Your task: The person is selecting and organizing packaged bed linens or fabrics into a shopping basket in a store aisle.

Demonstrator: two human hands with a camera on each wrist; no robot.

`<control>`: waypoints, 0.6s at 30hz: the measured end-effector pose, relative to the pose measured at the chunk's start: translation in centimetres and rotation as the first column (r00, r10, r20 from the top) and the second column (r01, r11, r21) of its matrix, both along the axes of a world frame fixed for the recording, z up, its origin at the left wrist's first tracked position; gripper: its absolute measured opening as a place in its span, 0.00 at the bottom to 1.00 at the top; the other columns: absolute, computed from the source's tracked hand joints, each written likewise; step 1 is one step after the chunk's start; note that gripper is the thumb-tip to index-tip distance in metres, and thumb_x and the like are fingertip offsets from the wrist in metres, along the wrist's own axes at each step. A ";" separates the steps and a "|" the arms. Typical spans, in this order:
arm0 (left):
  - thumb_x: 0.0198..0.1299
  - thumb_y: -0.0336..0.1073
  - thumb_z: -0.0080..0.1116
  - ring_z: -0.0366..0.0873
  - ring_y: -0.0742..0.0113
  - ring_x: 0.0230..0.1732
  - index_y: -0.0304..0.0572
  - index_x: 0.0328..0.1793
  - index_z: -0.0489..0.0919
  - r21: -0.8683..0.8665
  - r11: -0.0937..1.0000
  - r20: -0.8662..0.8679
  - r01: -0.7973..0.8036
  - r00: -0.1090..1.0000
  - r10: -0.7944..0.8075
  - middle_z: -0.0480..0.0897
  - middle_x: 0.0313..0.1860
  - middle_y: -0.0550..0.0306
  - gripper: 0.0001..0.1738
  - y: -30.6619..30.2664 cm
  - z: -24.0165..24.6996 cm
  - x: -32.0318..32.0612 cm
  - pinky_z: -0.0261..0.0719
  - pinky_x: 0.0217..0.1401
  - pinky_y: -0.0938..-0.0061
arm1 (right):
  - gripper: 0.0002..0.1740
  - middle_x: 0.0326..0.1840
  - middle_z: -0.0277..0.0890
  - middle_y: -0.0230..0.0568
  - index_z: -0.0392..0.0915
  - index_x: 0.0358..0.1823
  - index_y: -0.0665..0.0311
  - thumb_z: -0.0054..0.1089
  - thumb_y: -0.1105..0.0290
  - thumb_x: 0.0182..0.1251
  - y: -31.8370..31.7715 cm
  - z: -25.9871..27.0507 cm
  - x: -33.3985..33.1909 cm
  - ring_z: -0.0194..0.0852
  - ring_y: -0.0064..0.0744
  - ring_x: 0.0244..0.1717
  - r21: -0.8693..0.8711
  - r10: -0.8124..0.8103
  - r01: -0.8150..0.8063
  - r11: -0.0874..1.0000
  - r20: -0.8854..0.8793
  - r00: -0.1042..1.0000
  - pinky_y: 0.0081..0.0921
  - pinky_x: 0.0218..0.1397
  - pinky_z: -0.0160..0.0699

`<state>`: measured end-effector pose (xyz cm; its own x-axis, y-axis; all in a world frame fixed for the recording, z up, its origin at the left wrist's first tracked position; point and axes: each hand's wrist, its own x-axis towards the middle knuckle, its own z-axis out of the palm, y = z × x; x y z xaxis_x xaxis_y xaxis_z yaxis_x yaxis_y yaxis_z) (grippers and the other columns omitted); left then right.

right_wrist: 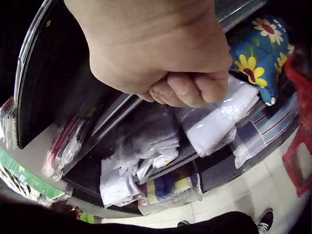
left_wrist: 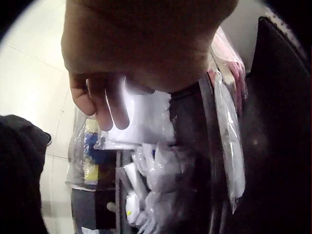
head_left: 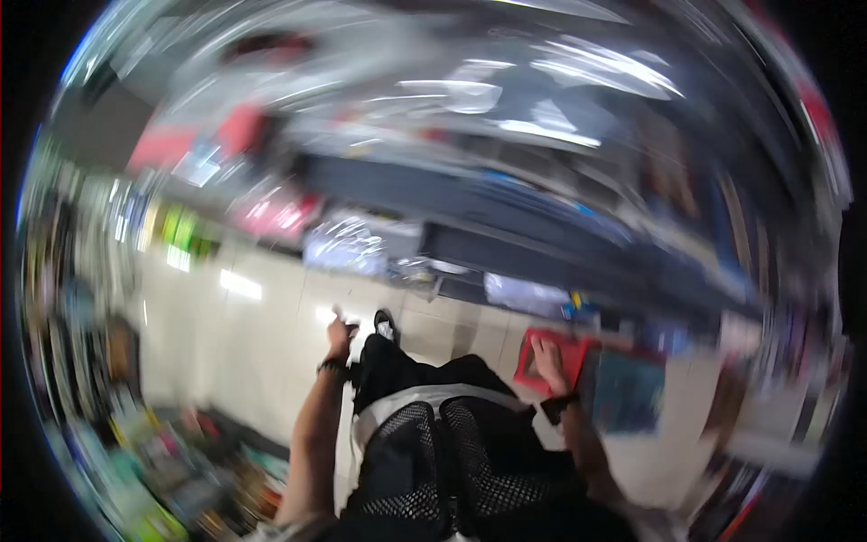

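My left hand hangs over the pale tiled floor with nothing in it. In the left wrist view its fingers droop loosely in front of a white plastic-wrapped packet on a low dark shelf. My right hand overlaps a red plastic frame in the head view. From the right wrist view, that frame lies off to the side, and the hand's fingers are loosely curled with nothing showing in them. Beyond them lie a clear-wrapped white packet and a blue flowered cloth item.
A long dark shelf unit runs ahead, blurred, with wrapped goods along its lower level. Mixed goods are piled at the lower left. A teal flat-topped thing stands beside the red frame. Tiled floor extends to the left.
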<state>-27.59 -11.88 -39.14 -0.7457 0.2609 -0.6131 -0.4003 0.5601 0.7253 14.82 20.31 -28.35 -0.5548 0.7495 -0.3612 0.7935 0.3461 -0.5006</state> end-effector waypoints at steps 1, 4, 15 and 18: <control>0.62 0.68 0.27 0.81 0.57 0.34 0.28 0.54 0.70 0.020 0.986 0.206 -0.167 0.966 0.159 0.82 0.31 0.45 0.44 -0.7 0.4 -0.2 0.76 0.33 0.70 | 0.18 0.30 0.71 0.61 0.72 0.31 0.71 0.43 0.60 0.68 -1.8 0.9 1.4 0.70 0.62 0.36 -0.043 -0.101 0.092 0.995 -0.302 0.948 0.47 0.37 0.67; 0.56 0.76 0.27 0.78 0.57 0.33 0.32 0.50 0.69 -0.071 0.986 0.221 -0.151 0.961 0.163 0.82 0.31 0.46 0.47 -1.8 0.2 0.2 0.73 0.38 0.63 | 0.09 0.27 0.68 0.58 0.66 0.31 0.69 0.46 0.69 0.63 -3.2 -2.0 3.6 0.71 0.56 0.33 0.094 -0.136 0.173 0.980 -0.308 0.942 0.44 0.34 0.66; 0.54 0.73 0.44 0.77 0.54 0.45 0.38 0.48 0.65 -0.097 0.989 0.352 0.112 0.933 -0.071 0.75 0.46 0.49 0.40 -0.9 0.1 0.8 0.75 0.37 0.68 | 0.40 0.45 0.63 0.58 0.61 0.54 0.70 0.71 0.56 0.44 -6.5 2.0 19.0 0.59 0.56 0.48 0.571 -0.930 0.817 0.084 -0.248 0.269 0.46 0.52 0.58; 0.55 0.69 0.48 0.78 0.55 0.45 0.39 0.44 0.67 -0.066 0.988 0.334 0.142 0.936 -0.112 0.76 0.44 0.50 0.36 4.5 0.9 1.5 0.75 0.36 0.69 | 0.45 0.48 0.66 0.57 0.61 0.55 0.70 0.74 0.54 0.39 -6.8 -2.2 25.6 0.65 0.52 0.51 0.344 -0.982 0.929 -0.136 -0.171 -0.080 0.42 0.53 0.64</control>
